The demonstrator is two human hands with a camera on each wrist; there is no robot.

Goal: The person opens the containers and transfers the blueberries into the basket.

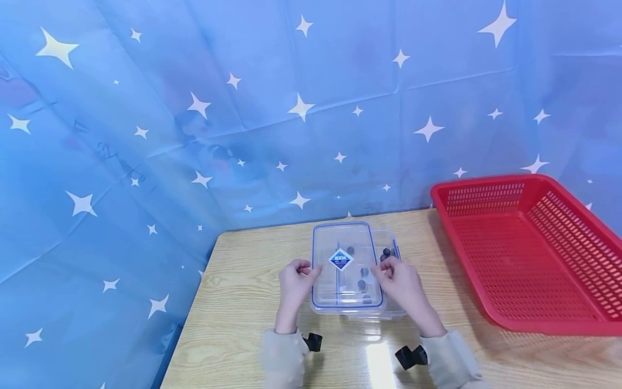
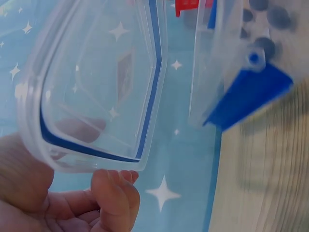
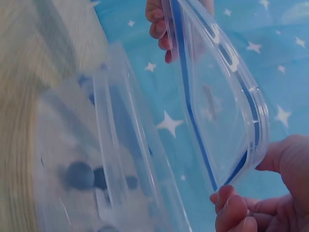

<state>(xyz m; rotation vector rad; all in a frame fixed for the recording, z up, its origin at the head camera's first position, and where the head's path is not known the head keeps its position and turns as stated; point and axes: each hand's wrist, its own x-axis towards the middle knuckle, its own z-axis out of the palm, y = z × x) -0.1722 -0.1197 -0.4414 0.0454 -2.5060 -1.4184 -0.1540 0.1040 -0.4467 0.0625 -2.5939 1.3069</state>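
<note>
A clear plastic lid [image 1: 324,289] with a blue seal round its edge and a diamond-shaped label is held up by both hands. My left hand [image 1: 295,286] pinches its left edge between thumb and fingers. On the opposite edge, my right hand [image 1: 404,283] pinches it the same way. Below the lid, and apart from it, stands a clear plastic container [image 1: 390,237] on the table. Several dark round pieces [image 1: 386,252], resembling blueberries, lie inside. In the left wrist view a blue latch [image 2: 253,94] hangs outward from the container's side.
A large red plastic basket [image 1: 466,265] with slotted walls stands on the right. The wooden table [image 1: 228,313] meets a blue, star-patterned cloth [image 1: 262,124] at the back and left. Black straps with small devices [image 1: 412,357] sit at both wrists.
</note>
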